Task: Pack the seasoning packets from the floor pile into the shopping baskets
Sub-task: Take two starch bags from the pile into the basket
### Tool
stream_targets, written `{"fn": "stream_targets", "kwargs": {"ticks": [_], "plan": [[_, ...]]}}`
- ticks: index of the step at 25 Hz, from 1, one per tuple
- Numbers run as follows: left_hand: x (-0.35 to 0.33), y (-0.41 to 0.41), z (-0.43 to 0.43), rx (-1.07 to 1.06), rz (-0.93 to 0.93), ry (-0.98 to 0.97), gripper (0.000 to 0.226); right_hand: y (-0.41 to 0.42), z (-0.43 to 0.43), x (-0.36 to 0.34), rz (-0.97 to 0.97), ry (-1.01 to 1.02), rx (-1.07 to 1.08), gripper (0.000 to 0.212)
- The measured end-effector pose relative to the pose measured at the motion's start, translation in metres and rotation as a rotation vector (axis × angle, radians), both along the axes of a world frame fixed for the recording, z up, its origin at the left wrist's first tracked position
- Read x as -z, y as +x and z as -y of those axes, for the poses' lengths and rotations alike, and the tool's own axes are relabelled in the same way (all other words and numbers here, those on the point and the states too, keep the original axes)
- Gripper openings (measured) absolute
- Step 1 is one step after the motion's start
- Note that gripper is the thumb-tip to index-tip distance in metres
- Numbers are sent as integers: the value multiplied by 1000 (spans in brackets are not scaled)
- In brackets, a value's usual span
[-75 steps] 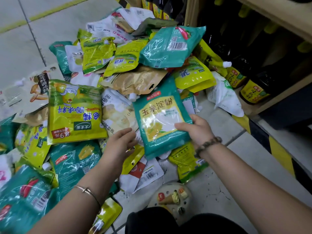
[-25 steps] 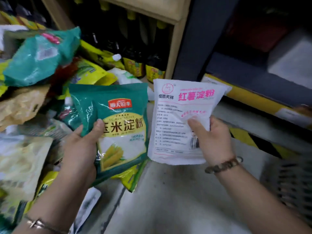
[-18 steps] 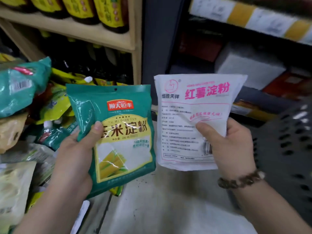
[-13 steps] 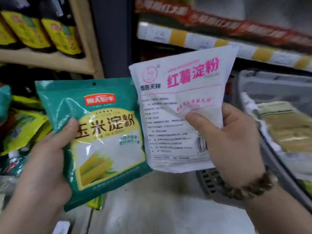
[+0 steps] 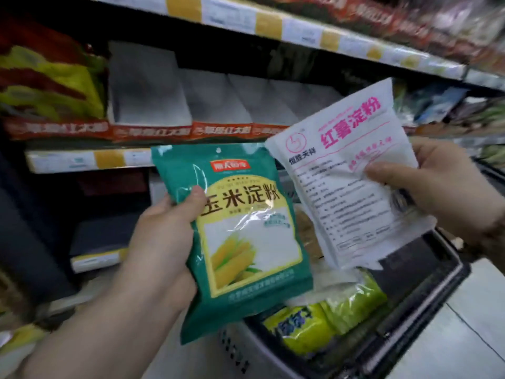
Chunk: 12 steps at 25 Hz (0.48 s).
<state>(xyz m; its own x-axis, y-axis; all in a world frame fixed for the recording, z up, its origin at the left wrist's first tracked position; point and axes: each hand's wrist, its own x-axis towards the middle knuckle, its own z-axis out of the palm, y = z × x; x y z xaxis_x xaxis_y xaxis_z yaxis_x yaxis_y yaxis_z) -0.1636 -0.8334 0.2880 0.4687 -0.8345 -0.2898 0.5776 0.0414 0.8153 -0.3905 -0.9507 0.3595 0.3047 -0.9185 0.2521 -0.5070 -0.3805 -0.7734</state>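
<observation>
Left fingers [image 5: 195,198] clamped the green packet [image 5: 246,250] at its side edge; right fingers [image 5: 388,170] pinched the white packet [image 5: 341,192] likewise. Both looked light, soft, powder-filled and slick-filmed, so edge grips probably suited them. Below the fingers sat the part-filled basket [image 5: 437,305]; shelves [image 5: 300,31] stood beyond.

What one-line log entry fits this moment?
left hand: holds green packet | right hand: holds white packet | basket: below, partly filled

The green plastic packet [image 5: 246,236] in the left hand [image 5: 164,242] lies left of the white plastic packet [image 5: 347,192] in the right hand [image 5: 442,187], both above the dark plastic shopping basket [image 5: 426,310], before the metal store shelves [image 5: 109,160].
</observation>
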Motion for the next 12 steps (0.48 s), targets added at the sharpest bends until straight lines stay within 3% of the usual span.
{"fn": "stream_targets", "kwargs": {"ticks": [3,8,12], "plan": [[13,-32,54,32,-25,86,15,-37,61,15,-119,-13,73,10],[44,-67,133,71,51,252,20,-66,130,84,-140,340,22,6],[65,-80,168,44,64,345,12,-70,165,127,-86,420,7,8]]}}
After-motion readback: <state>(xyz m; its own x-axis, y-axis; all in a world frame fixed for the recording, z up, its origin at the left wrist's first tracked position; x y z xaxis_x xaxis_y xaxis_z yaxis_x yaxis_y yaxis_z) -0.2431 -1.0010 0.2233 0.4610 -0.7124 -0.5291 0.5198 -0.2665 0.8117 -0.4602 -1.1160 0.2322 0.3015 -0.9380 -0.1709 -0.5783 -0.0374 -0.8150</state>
